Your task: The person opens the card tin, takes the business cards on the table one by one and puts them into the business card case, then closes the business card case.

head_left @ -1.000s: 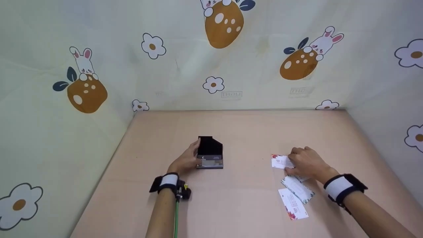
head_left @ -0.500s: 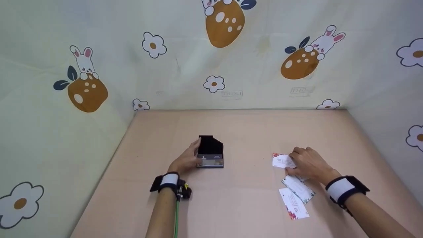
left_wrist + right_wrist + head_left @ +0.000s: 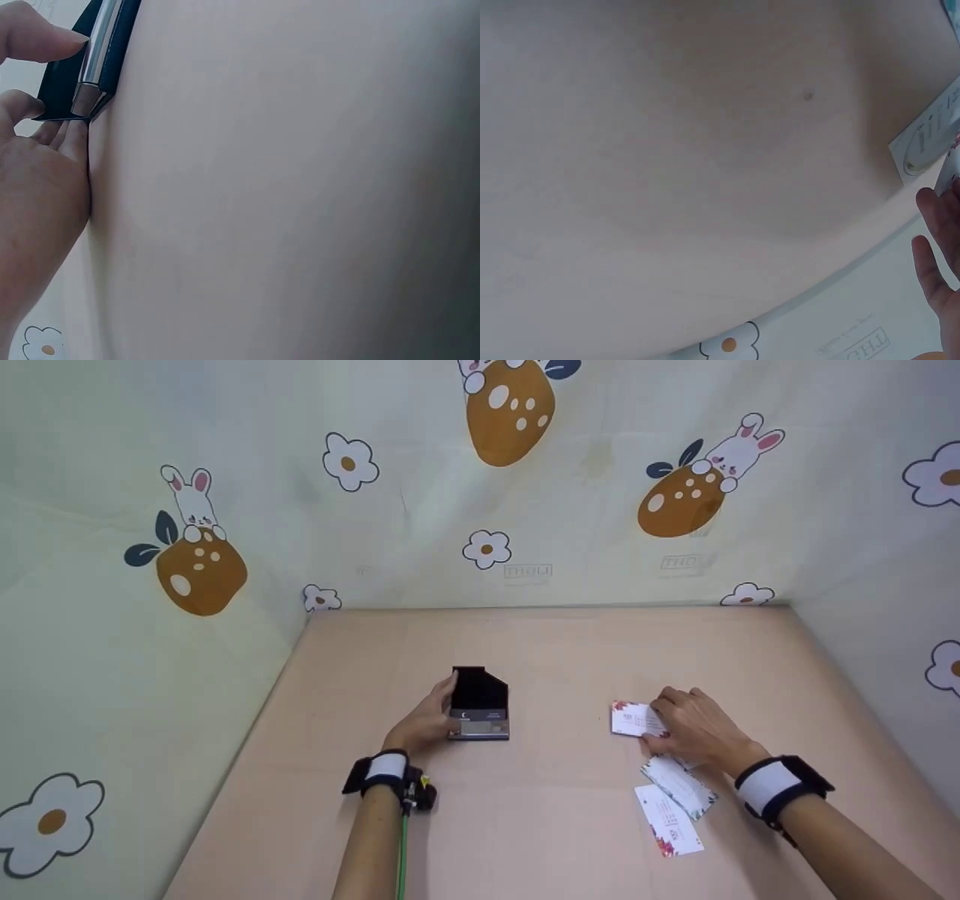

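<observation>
My left hand [image 3: 422, 725] grips the left side of a business card case [image 3: 480, 690], whose black flap stands raised behind a silvery front. In the left wrist view the thumb lies at the metal edge of the case [image 3: 100, 52], with fingers around its end. Over to the right, my right hand [image 3: 697, 729] pinches the right end of a white business card [image 3: 632, 719] printed with red flowers. Close below that hand lie a leaf-bordered card [image 3: 679, 786] and another red-flowered card [image 3: 669, 821], overlapping. The right wrist view shows a card [image 3: 922, 146] on the table beneath the pinched one.
The pinkish table [image 3: 555, 810] meets a pale wall covering [image 3: 420, 532] printed with rabbits, fruit and flowers at the back and sides. A green cable [image 3: 401, 855] runs along the left forearm from the wrist camera [image 3: 422, 793].
The right hand has shifted slightly left and away from the body, carrying the pinched card, which now sits apart from the leaf-bordered one. The left hand and the case have stayed put.
</observation>
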Motion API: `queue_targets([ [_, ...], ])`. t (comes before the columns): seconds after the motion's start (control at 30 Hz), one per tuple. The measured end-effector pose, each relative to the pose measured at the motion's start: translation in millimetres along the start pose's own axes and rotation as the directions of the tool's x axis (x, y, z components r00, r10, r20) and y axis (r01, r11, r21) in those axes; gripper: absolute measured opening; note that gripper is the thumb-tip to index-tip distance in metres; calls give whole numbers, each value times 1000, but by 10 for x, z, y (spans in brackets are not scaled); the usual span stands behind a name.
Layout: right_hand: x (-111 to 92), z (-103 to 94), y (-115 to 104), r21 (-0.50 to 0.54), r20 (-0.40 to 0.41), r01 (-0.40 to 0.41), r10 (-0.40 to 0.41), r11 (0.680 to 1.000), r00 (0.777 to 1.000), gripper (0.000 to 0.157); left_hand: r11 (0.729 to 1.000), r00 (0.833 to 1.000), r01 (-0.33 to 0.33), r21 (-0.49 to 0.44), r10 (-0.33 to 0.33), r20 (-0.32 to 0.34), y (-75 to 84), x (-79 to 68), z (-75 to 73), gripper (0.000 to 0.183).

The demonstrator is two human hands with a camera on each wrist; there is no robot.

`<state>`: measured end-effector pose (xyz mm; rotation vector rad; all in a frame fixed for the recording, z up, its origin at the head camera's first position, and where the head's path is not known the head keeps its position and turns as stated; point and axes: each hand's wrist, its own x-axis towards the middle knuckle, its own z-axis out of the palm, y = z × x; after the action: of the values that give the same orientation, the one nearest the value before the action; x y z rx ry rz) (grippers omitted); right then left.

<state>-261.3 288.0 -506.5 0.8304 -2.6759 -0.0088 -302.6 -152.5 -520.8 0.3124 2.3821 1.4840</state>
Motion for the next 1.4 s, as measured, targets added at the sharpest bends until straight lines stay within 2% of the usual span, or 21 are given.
queue_targets([
  [0.23,132,-33,-79,34,-11,-20,20,999,1000,56,1000,1000,0,2,0,-5,-31,14,-5,106],
  [0.57,370,-17,-230,8,-122,65,-64,998,990,54,1000,1000,-3,-12,3,-19,-10,4,5,103],
  [0.8,557,-28,-387,50,-155,67,-58,997,986,53,1000,1000,-14,-1,14,-22,25,6,13,102],
  [1.0,724,5,-538,53,-166,72,-63,996,984,54,1000,1000,-22,-22,22,-11,10,10,9,104],
  [1.4,1075,51,-812,58,-178,92,-81,994,981,52,1000,1000,-8,1,8,-6,-4,3,-6,103],
])
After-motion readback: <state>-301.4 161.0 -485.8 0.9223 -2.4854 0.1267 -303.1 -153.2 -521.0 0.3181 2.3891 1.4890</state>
